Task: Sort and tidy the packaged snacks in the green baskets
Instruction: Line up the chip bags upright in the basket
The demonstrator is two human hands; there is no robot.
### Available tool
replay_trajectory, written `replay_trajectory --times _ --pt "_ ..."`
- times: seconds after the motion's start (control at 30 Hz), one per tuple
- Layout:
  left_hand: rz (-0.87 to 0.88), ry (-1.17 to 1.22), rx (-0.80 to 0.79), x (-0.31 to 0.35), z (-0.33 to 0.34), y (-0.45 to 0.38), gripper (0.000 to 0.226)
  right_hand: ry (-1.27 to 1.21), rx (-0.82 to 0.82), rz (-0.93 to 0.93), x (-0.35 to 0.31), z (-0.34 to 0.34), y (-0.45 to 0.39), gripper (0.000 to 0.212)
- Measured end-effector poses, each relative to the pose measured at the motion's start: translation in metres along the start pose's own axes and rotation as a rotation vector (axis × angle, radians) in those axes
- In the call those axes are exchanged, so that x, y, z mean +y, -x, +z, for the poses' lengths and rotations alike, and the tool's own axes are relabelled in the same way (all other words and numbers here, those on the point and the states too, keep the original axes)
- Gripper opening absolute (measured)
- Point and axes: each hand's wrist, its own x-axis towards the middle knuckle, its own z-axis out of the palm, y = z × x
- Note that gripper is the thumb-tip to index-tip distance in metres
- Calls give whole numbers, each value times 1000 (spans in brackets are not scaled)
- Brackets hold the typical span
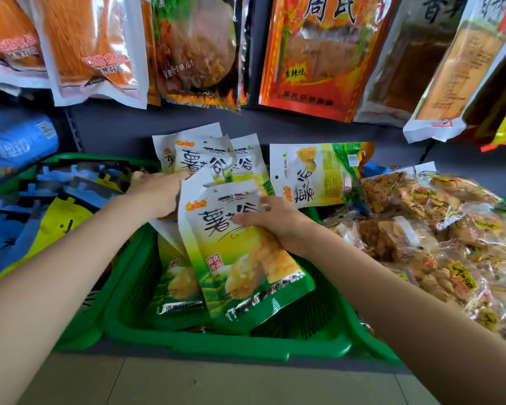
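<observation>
Snack packets in white and green wrappers fill the middle green basket (225, 343), and all places here are told from that basket. The front packet (240, 258) is tilted over the basket's middle, its lower end down inside; the right hand (278, 226) grips its right edge, thumb across the printed face and fingers (265, 203) curled over the top. Behind it a bunch of upright packets (205, 159) stands at the basket's far side, and the left hand (155, 194) holds them from the left, its fingers curled against them. One sideways packet (319, 173) leans at the far right corner. Right of the basket lies a heap of clear-wrapped biscuits (438, 229). Left of it sits another green basket (70, 159) of blue and yellow bags. Above hang large pouches (313, 54).
</observation>
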Motion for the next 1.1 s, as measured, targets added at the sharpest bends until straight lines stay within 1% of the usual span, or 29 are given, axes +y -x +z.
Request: replay_trajectory --times 0.07,0.13,0.17,0.23,0.3,0.33,0.37,0.4,0.43,0.5,0.53,0.57,0.6,0.67,0.73,0.77,0.83,0.93,1.03,1.1 --pt "-25 107 139 -3 3 -3 38 125 -107 -4 -3 3 -2 106" --pt "-73 226 228 1 -3 -4 31 199 -161 7 -5 6 -2 111" --pt "-88 297 262 2 -5 -6 29 214 -176 19 -3 5 -5 108" --pt "-73 464 328 4 -12 -7 27 253 -184 31 -1 4 -8 94" --pt "-30 698 326 2 -18 -6 27 328 -162 33 1 1 -12 108" --pt "-10 806 298 2 -23 -3 27 324 -148 25 0 -1 -12 105" --pt "9 874 280 3 -27 0 27 303 -110 8 -1 -3 -11 88" --pt "35 880 276 5 -31 4 27 267 -61 -4 -1 -7 -10 74" --pt "63 836 273 8 -34 8 27 252 12 -13 2 -11 -11 72" --pt "129 716 249 17 -36 19 32 291 159 3 7 -17 -6 91" --pt "172 667 210 21 -34 24 37 297 226 -6 10 -19 -3 100" --pt "220 627 147 25 -31 28 44 281 292 -21 12 -22 1 103" --pt "266 590 59 30 -28 31 54 260 345 -35 13 -26 6 101" --pt "302 514 -157 36 -19 36 76 293 412 -74 15 -32 19 97" --pt "298 457 -317 38 -10 36 91 444 399 -52 21 -34 32 106" --pt "296 450 -349 39 -5 36 94 534 362 -34 25 -32 38 110" --pt "298 508 -333 40 1 32 93 643 294 -23 29 -30 44 116" --pt "281 654 -233 47 -1 24 89 690 254 -99 33 -29 48 113" --pt "343 590 -121 62 -5 16 89 800 187 -121 51 -22 48 106" --pt "360 503 -100 74 -4 7 89 823 173 -84 64 -13 42 101"
